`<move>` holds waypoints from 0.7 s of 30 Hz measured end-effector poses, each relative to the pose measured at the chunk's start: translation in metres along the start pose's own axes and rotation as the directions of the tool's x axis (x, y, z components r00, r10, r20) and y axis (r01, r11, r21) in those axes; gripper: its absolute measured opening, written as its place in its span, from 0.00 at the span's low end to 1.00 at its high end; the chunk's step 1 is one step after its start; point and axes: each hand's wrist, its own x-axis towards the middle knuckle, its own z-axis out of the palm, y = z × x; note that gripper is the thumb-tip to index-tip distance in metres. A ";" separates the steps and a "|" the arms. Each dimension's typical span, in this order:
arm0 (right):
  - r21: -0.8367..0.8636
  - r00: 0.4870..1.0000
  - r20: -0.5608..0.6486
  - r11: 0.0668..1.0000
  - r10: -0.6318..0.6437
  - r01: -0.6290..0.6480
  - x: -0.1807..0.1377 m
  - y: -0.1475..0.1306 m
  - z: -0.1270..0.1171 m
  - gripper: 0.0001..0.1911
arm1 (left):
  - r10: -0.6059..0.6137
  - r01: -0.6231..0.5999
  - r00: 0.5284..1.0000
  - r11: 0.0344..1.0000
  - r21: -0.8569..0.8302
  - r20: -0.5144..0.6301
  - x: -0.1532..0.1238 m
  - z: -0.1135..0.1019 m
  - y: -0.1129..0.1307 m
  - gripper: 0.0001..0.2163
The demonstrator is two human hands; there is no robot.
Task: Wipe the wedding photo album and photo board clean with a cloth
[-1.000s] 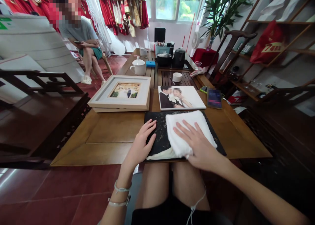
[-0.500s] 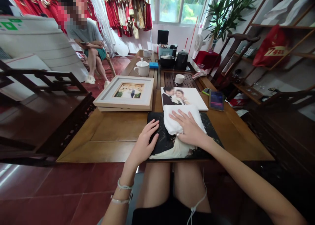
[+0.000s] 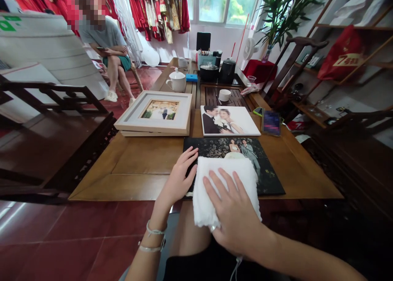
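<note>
Wiping seems partway done: the flat, dark wedding photo panel [image 3: 270, 170] shows ahead of the right fingertips, while its near part, under the fluffy white towel [image 3: 225, 163], cannot be judged. The right hand [image 3: 230, 207] spreads over the towel, fingers uncurled; the left hand [image 3: 181, 176], grasping nothing, rests on the panel.

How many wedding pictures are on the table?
3: a dark photo partly under the white towel, a pale photo behind that, a framed photo at left. Another may hide beneath the framed one.
</note>
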 end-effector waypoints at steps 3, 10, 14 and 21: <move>-0.053 0.992 -0.035 0.991 0.119 -0.121 0.026 0.010 -0.010 0.38 | -0.002 0.002 1.000 1.000 0.009 -0.007 0.000 0.001 0.000 0.17; -0.067 0.999 0.012 0.997 0.051 -0.050 0.022 -0.016 -0.010 0.40 | 0.007 -0.007 1.000 1.000 0.000 -0.022 0.000 0.001 -0.001 0.17; 0.062 0.995 0.066 0.995 -0.077 0.073 -0.001 -0.031 -0.007 0.42 | 0.027 -0.027 0.999 0.999 -0.020 -0.019 0.000 0.001 -0.001 0.18; 0.203 1.000 -0.023 0.979 0.001 0.004 0.027 0.016 -0.023 0.33 | 0.007 -0.007 1.000 1.000 -0.011 -0.013 -0.001 0.001 -0.002 0.17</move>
